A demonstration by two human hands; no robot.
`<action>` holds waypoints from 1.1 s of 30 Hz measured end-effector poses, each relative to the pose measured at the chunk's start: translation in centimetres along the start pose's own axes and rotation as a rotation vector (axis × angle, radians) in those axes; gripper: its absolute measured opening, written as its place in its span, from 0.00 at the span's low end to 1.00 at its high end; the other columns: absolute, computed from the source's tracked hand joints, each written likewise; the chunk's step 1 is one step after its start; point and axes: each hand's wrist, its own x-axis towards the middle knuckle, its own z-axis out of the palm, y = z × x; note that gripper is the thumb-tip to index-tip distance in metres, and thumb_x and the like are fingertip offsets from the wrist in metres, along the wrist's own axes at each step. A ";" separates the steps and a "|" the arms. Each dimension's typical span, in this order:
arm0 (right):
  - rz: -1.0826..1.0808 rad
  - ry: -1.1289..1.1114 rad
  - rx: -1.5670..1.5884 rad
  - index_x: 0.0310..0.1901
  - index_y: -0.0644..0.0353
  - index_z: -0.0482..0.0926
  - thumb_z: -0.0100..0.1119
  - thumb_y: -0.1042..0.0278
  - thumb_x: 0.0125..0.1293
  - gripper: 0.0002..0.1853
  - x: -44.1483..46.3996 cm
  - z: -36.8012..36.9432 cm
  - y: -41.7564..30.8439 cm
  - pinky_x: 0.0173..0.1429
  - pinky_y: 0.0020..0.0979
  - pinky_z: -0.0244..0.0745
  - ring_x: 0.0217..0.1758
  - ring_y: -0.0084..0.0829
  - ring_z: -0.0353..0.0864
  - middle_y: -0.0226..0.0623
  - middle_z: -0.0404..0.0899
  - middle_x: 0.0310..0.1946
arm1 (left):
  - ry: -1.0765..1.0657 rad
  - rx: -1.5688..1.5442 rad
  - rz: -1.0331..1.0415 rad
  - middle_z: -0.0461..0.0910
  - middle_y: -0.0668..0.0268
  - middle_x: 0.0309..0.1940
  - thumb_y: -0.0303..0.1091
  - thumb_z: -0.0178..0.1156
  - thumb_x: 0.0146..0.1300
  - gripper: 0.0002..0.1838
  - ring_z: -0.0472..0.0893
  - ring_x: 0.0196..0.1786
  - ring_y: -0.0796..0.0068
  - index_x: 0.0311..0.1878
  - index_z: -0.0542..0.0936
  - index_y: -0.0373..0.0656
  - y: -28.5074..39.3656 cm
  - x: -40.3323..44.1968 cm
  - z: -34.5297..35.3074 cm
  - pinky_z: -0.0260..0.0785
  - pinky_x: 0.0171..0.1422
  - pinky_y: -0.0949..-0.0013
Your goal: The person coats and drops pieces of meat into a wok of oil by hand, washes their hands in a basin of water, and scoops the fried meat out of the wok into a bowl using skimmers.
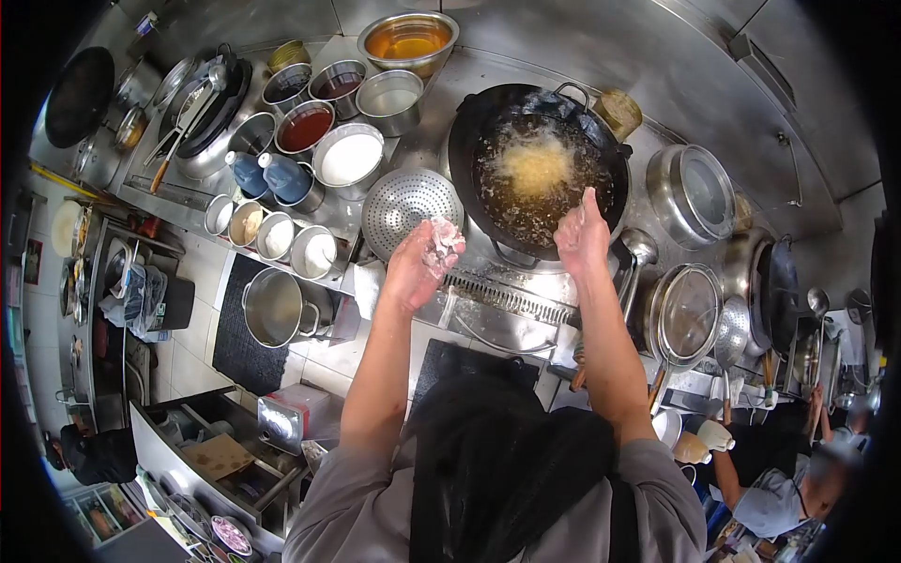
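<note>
With the wok (463,141) as the dial and twelve at the far wall, a pale yellow mass of food (537,169) sits near its middle, slightly toward twelve, ringed by bubbling dark oil (507,214). The person's two hands are apart from each other. The left hand (424,261) is at eight o'clock, over the near edge of a round metal strainer (399,211); its fingers are bent and coated with white, sticky-looking stuff (445,243), and one cannot tell whether it grips a piece or touches the strainer. The right hand (583,233) is at five o'clock, in front of the near rim, with one digit pointing toward twelve and the others curled; whether anything lies inside the curl cannot be seen.

At nine o'clock, past the strainer, stands a pan of white powder (348,156), with a pan of red sauce (306,126) just beyond it. A bowl of orange liquid (408,39) is between ten and eleven. At three there is a metal pot (668,192), and at four a ladle (640,246) rests near the right forearm, with a round sieve (688,314) farther out. Down at eight, a deep pot (279,310) stands on a dark mat (246,361). Well off at five, another person (771,502) is near the counter
</note>
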 end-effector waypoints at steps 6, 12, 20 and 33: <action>0.037 -0.123 -0.125 0.58 0.67 0.72 0.59 0.79 0.69 0.17 0.4 -1.5 -0.1 0.53 0.30 0.80 0.44 0.34 0.82 0.42 0.79 0.46 | -0.035 0.148 0.090 0.81 0.67 0.46 0.29 0.64 0.72 0.17 0.82 0.45 0.75 0.60 0.75 0.40 -1.4 1.2 -1.3 0.73 0.48 0.74; 0.026 -0.098 -0.371 0.61 0.67 0.71 0.56 0.71 0.77 0.15 1.2 -5.2 1.1 0.35 0.25 0.71 0.32 0.24 0.77 0.37 0.79 0.38 | 0.004 0.147 0.026 0.77 0.70 0.40 0.34 0.60 0.75 0.16 0.75 0.36 0.80 0.61 0.76 0.39 -1.9 0.6 -1.6 0.68 0.40 0.76; 0.054 0.013 -0.173 0.55 0.68 0.79 0.58 0.66 0.77 0.14 0.1 -3.3 -0.1 0.47 0.26 0.80 0.42 0.27 0.83 0.37 0.83 0.45 | -0.017 0.137 0.002 0.80 0.68 0.39 0.38 0.55 0.78 0.18 0.79 0.40 0.77 0.63 0.75 0.36 -2.6 0.5 -3.0 0.74 0.44 0.75; -0.809 0.105 -1.597 0.60 0.67 0.77 0.74 0.70 0.58 0.28 9.4 -6.8 -2.1 0.64 0.47 0.75 0.58 0.55 0.80 0.56 0.81 0.54 | -0.018 0.327 0.051 0.81 0.58 0.52 0.22 0.54 0.75 0.14 0.82 0.55 0.66 0.61 0.74 0.30 -3.6 -0.1 -1.4 0.78 0.64 0.57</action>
